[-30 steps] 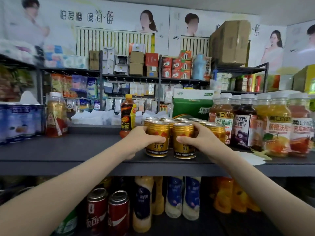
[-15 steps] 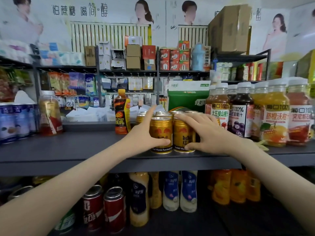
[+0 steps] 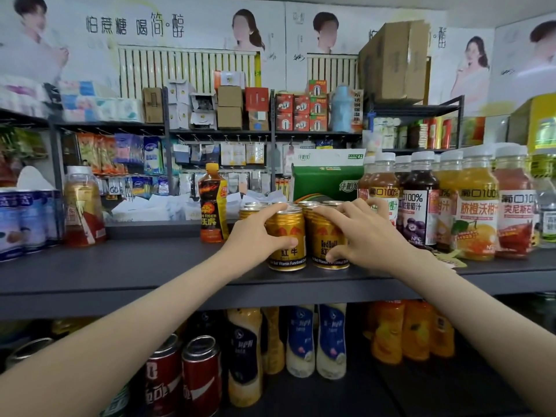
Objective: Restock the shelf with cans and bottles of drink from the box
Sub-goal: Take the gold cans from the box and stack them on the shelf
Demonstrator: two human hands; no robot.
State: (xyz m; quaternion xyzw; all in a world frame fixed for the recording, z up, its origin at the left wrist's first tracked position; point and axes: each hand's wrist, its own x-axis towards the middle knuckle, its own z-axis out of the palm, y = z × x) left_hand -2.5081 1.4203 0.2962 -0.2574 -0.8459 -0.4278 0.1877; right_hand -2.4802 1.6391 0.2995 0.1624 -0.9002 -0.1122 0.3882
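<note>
Two gold Red Bull cans stand side by side at the front of a group of several gold cans on the dark shelf. My left hand holds the left gold can, thumb across its front and index finger along its top rim. My right hand holds the right gold can, thumb low on its front and fingers spread over its top. Both cans rest upright on the shelf. The box is not in view.
A dark tiger-label bottle stands just left of the cans. Juice bottles crowd the right side. An amber bottle and blue cans stand at the far left. Red cola cans and milk-tea bottles fill the lower shelf.
Both hands went from gripping the cans' sides to fingers stretched over their tops, thumbs still on the fronts. The two cans now stand close against the group behind them.
</note>
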